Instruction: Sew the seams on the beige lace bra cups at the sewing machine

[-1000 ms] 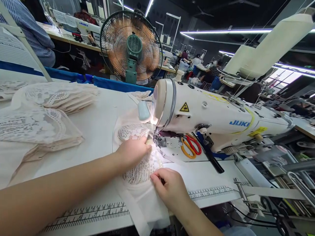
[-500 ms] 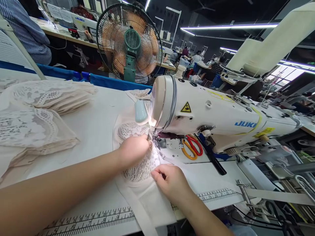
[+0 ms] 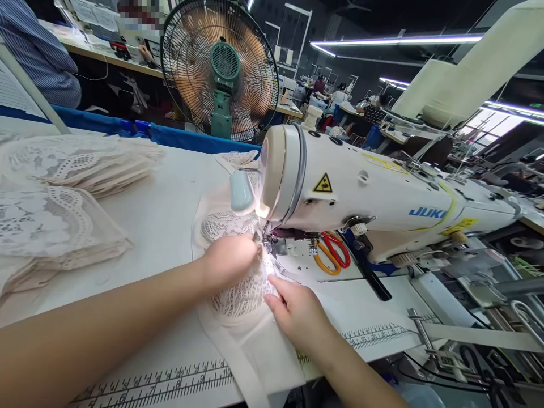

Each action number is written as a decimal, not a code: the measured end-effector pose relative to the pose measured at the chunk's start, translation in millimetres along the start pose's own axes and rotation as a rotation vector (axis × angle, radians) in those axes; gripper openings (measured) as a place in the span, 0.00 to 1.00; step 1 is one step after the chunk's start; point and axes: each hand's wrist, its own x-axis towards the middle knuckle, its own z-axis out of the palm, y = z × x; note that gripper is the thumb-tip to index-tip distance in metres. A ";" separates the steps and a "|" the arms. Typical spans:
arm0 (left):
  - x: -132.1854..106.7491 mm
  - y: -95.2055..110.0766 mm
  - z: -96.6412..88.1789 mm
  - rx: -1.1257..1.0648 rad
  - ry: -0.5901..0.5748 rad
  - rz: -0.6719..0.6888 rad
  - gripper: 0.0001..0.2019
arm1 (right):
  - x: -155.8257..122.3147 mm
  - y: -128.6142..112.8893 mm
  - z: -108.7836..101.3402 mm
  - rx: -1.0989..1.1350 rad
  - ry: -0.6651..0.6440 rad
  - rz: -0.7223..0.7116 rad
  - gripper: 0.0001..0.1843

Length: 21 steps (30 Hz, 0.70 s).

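Note:
A cream lace bra [image 3: 240,297] lies under the sewing machine's needle area, its plain band and strap hanging toward the table's front edge. My left hand [image 3: 232,259] is closed on the lace close beside the presser foot [image 3: 268,241]; its fingertips are partly hidden and blurred. Nearer to me, my right hand [image 3: 300,311] rests at the right edge of the lace cup, with index finger and thumb apart on the fabric. A thin metal guide [image 3: 283,269] runs between the foot and my right fingers. Bright lamp light washes out the stitching spot.
The white sewing machine [image 3: 361,187] spans the right side. Orange- and red-handled scissors [image 3: 334,255] and a black-handled tool [image 3: 376,283] lie beneath its arm. Stacked lace pieces [image 3: 68,198] are at left. A large fan [image 3: 223,68] stands behind the blue table edge [image 3: 182,139].
My right hand has loosened from a pinch, its index finger now stretched forward along the lace edge. My left hand stays beside the presser foot. The view has shifted slightly.

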 end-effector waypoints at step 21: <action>28.8 -18.1 -9.1 0.021 0.137 -0.110 0.14 | 25.6 -20.6 -14.9 -0.455 -0.129 0.100 0.24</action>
